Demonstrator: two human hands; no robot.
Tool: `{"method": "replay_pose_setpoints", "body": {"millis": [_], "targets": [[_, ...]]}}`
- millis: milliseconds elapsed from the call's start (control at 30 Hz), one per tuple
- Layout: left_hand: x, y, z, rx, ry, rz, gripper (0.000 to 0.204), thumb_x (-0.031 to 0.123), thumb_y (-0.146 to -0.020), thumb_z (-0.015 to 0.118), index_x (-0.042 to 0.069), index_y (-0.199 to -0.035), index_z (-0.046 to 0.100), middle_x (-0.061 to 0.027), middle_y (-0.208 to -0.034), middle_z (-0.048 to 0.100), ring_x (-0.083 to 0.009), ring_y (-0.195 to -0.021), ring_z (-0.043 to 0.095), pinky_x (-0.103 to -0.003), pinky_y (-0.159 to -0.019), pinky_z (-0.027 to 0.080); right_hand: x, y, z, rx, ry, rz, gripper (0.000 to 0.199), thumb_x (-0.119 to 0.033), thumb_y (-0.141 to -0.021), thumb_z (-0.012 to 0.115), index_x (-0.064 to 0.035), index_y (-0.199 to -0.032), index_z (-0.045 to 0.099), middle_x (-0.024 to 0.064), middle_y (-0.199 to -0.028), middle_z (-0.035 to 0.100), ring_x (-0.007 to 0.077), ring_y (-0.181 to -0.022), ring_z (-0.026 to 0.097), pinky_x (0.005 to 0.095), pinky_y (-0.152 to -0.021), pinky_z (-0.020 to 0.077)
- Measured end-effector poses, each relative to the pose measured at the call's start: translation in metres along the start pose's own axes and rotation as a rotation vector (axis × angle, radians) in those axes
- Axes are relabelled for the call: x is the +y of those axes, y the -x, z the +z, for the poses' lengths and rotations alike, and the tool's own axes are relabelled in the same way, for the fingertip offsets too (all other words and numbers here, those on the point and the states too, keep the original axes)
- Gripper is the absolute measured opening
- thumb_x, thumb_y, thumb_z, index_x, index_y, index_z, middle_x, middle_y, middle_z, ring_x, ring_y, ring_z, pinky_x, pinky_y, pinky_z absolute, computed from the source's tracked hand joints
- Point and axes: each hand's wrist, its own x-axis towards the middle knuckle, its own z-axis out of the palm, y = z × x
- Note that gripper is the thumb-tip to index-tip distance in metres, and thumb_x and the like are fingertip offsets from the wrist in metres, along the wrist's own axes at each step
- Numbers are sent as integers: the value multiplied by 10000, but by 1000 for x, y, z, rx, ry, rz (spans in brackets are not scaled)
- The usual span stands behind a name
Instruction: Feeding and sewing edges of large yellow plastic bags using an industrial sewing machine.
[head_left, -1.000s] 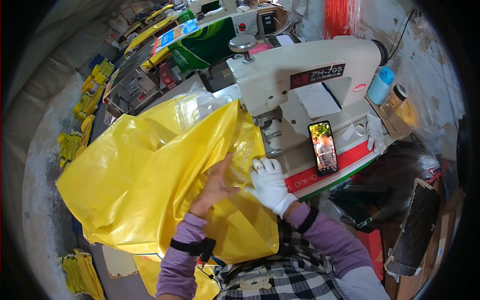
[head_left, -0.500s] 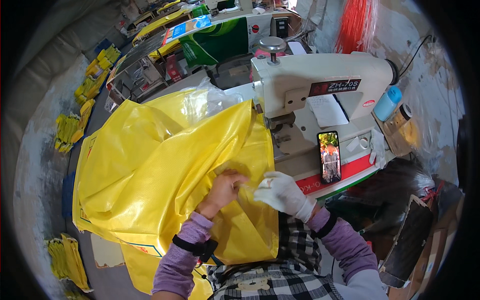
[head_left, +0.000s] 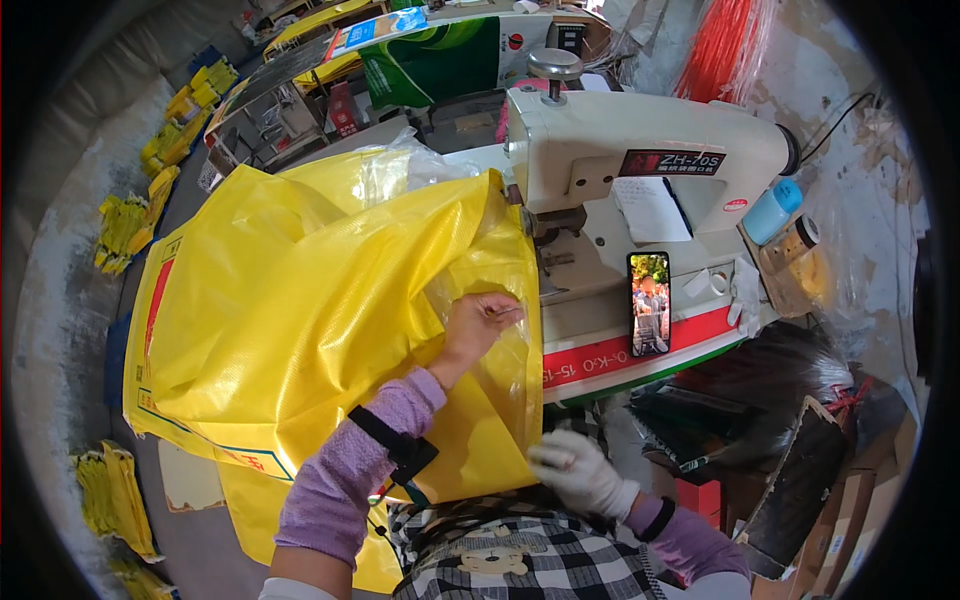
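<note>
Fingers, left hand (head_left: 478, 328): bare, bent and drawn close together over clear film (head_left: 514, 350); whether anything is caught between the tips cannot be told. Position: below and left of the sewing machine (head_left: 590, 140).

Fingers, right hand (head_left: 585, 475): white-gloved, loosely curled, blurred; any hold on an edge cannot be told. Position: well below the sewing machine.

Yellow bag (head_left: 330, 290): one, large, rumpled, spread left of and below the sewing machine; right edge just beside the machine's working end, whether caught there not visible.

Risks, as judged: film bunching or slipping out of line with the bag edge, from slack folds and the smooth surface; bag dragging sideways, from its loose bulk left of the sewing machine; edge skewing, should only one hand steady it.

Differences from half a second ago: left hand higher, nearer the sewing machine; right hand lower, farther from it, the two now well apart; bag's right edge, as then, beside the machine.
</note>
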Motion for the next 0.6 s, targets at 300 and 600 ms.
{"method": "replay_pose_setpoints", "body": {"millis": [300,600], "targets": [[-4,-22,22,257,-281,253,369,66,-628,847,95,-974,724,-106,-856,604,-254,-878,583,-357,-817,473,-29,-21,25,-115,-601,132,326,-249,-892,691,-34,-1134,652,151,-1199,586,330,-1162,531,383,-981,442],[-17,-26,3,608,150,-144,456,208,-916,690,26,-1310,550,-71,-1229,594,-194,-1111,557,-306,-986,419,-49,7,6,-64,-786,433,288,-219,-938,639,27,-1086,657,183,-1006,646,324,-962,614,361,-843,481]]}}
